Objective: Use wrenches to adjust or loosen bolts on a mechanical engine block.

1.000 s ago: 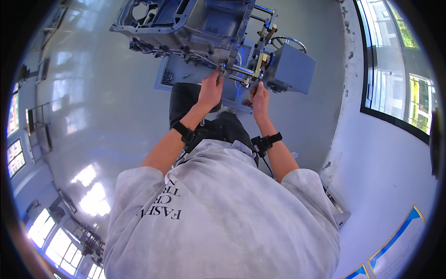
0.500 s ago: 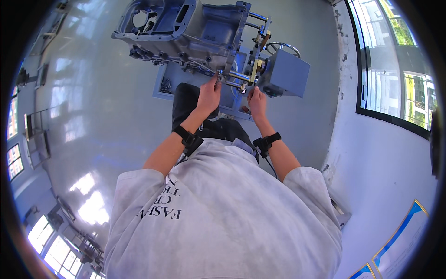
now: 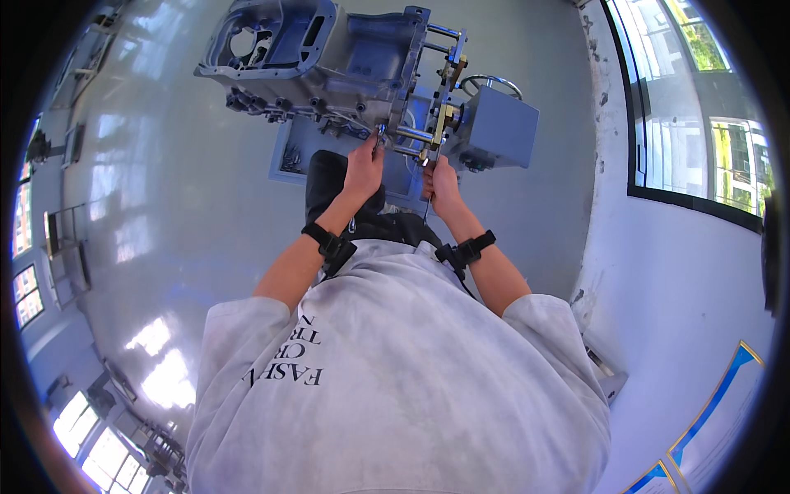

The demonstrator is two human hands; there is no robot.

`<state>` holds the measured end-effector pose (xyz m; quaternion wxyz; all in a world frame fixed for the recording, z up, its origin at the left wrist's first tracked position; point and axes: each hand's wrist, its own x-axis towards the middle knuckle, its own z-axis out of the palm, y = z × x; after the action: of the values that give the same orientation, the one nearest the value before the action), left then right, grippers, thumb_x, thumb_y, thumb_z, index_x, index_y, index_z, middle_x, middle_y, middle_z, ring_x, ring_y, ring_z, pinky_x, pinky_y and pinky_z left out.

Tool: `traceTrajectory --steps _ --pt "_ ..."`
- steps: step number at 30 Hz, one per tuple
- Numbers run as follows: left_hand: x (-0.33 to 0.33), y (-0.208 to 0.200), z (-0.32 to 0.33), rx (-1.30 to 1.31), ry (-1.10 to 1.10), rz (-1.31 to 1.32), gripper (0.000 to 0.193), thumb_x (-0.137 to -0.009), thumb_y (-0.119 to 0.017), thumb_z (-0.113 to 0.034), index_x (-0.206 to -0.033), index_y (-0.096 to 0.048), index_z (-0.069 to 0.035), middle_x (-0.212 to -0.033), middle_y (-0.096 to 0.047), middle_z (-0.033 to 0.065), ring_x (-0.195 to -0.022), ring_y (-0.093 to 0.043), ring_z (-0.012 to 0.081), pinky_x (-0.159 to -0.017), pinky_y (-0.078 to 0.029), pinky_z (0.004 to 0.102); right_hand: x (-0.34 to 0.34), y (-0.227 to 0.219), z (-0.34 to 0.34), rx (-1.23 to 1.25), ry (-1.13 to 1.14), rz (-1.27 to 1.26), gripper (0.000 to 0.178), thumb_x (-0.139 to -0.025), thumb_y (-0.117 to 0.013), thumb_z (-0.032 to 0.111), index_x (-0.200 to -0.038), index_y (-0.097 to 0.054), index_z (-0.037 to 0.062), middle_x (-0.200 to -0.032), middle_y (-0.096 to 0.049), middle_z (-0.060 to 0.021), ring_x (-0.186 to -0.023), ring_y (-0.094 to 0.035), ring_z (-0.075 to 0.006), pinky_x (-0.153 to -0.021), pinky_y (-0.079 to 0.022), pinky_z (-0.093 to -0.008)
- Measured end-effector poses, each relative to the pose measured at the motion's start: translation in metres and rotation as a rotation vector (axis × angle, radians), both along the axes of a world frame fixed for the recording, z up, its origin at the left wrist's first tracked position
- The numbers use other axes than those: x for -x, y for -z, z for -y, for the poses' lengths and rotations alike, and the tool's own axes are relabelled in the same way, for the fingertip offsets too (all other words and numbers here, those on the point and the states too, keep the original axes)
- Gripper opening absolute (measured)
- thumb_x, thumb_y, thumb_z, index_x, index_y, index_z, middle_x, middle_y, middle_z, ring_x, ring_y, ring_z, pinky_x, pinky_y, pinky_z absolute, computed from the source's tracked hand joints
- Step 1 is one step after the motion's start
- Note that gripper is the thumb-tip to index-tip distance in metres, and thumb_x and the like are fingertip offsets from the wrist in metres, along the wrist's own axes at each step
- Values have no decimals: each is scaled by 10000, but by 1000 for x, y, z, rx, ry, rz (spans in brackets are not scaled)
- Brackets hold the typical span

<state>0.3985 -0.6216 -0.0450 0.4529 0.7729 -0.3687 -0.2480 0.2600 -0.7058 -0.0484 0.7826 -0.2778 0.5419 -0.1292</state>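
Observation:
A grey metal engine block (image 3: 329, 86) is held on a stand, with its open cavities facing up. At the block's lower right corner, my left hand (image 3: 363, 171) is closed, thumb and fingertips pinched at a small shiny metal piece (image 3: 381, 130) whose kind I cannot make out. To the right, my right hand (image 3: 444, 183) is closed just below the stand's mounting bracket (image 3: 445, 119). From this fist a thin dark shaft (image 3: 426, 206) points down toward me; most of the tool is hidden by the fingers. Steel rods (image 3: 413, 132) join bracket and block.
Right of the bracket stands a grey gearbox housing (image 3: 504, 125) with a handwheel (image 3: 492, 82) behind it. Below the block is a blue-grey tray (image 3: 287, 171) with small dark parts. A white wall (image 3: 683, 272) with a window (image 3: 699, 99) runs along the right.
My right hand has shifted left and a little down, and a thin dark shaft now shows below it. My left hand stays at the block's corner. The whole view has shifted slightly.

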Motion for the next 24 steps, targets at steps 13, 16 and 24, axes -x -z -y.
traceTrajectory --steps 13,16,24 --pt "5 -2 0 2 -39 16 335 -819 -475 -83 -1139 -481 15 -687 -526 237 -640 -537 384 -561 -412 383 18 -36 15 -547 40 337 302 -897 -340 264 -624 -352 136 -490 -263 61 -380 -220 -46 -333 -170 -198" --pt "6 -3 1 -19 -50 1 335 -819 -476 -80 -1139 -480 17 -694 -525 237 -642 -538 377 -566 -415 370 19 -37 22 -761 109 450 299 -910 -336 243 -640 -357 115 -513 -260 55 -396 -218 -51 -336 -177 -190" --pt "7 -2 3 24 -64 -8 332 -820 -475 -77 -1139 -479 15 -692 -519 238 -632 -530 375 -567 -417 359 22 -39 21 -765 83 500 301 -908 -328 260 -650 -360 110 -523 -266 51 -401 -214 -54 -345 -183 -206"
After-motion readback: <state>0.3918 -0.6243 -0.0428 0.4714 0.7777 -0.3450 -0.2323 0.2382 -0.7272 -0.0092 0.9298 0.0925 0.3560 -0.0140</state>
